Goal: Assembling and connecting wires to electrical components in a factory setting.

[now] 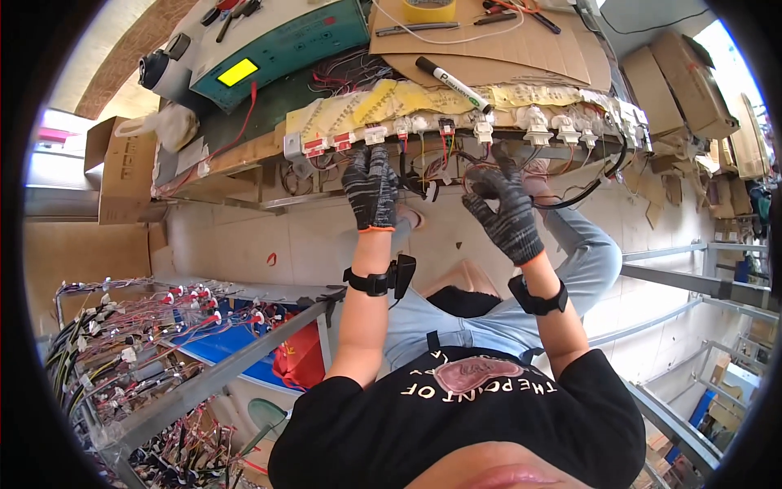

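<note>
Both my hands wear dark grey knit gloves with orange cuffs. My left hand [371, 189] reaches up to a white plug connector [374, 135] on the board's front edge, its fingers close together with the tips at the connector. My right hand [505, 210] is below another white connector [483, 130], thumb and fingers apart in a curve beside thin coloured wires [446, 156]. Whether a wire touches its fingertips is hard to make out. Between the hands hangs a black cable with a white round end [432, 191]. The board [342, 122], covered in yellowed tape, carries a row of red, white and black connectors.
Behind the board stand a teal test box [285, 50] with a lit yellow screen and a cardboard sheet [562, 57]. A black marker [452, 84] lies across the board. At lower left, wire harnesses [130, 342] fill a metal-framed rack [220, 371]. Cardboard boxes [680, 85] stand right.
</note>
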Demonstrator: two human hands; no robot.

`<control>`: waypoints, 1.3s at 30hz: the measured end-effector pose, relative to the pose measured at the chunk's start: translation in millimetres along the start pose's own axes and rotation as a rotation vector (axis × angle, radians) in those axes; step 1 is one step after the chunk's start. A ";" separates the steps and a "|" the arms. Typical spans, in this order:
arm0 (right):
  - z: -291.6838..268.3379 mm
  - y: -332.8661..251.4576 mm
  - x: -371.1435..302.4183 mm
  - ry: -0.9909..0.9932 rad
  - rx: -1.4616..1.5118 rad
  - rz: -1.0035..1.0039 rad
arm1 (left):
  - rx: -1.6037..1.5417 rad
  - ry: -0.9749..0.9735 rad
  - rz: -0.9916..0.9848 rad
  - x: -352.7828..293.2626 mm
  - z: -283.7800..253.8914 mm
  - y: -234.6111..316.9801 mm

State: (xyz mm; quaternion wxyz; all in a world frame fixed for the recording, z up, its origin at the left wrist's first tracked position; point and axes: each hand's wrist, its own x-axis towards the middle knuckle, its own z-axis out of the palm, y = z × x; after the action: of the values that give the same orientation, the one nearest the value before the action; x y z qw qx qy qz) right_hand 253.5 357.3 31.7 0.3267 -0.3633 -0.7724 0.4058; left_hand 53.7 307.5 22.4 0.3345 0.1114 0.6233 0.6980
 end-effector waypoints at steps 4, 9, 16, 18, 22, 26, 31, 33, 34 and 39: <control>3.7 1.0 17.3 -0.005 -0.091 -0.332 | 0.006 0.012 0.001 0.2 -6.3 4.2; -1.6 2.3 15.9 0.056 0.091 -0.004 | 0.121 0.057 0.061 1.4 -16.4 2.3; -12.1 7.2 18.8 0.090 0.052 -0.070 | 0.072 0.128 0.228 -7.6 -2.0 -14.9; -11.3 4.9 20.9 0.093 0.072 -0.071 | 0.118 0.178 0.335 -3.7 -4.8 -21.2; -12.6 -4.3 27.1 0.084 0.156 -0.001 | 0.209 0.228 0.468 -9.6 1.0 -12.7; -12.4 -1.2 29.6 0.114 0.135 -0.039 | 0.163 0.273 0.463 -9.0 1.4 -19.8; -10.6 1.3 29.5 0.124 0.173 -0.041 | 0.155 0.276 0.508 -3.2 0.2 -30.2; -9.6 1.1 29.4 0.127 0.275 -0.015 | 0.193 0.286 0.531 -1.0 -0.5 -34.9; -9.3 1.8 29.3 0.128 0.275 -0.015 | 0.235 0.292 0.530 -3.1 0.2 -32.4; -7.5 0.9 29.4 0.134 0.293 -0.015 | 0.442 0.354 0.593 4.4 -8.4 -45.6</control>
State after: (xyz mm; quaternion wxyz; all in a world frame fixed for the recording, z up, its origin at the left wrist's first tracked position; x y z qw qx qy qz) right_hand 244.4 384.9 40.5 0.4301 -0.3323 -0.6841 0.4865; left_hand 60.6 303.5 -23.5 -0.0255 0.2336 0.7471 0.6218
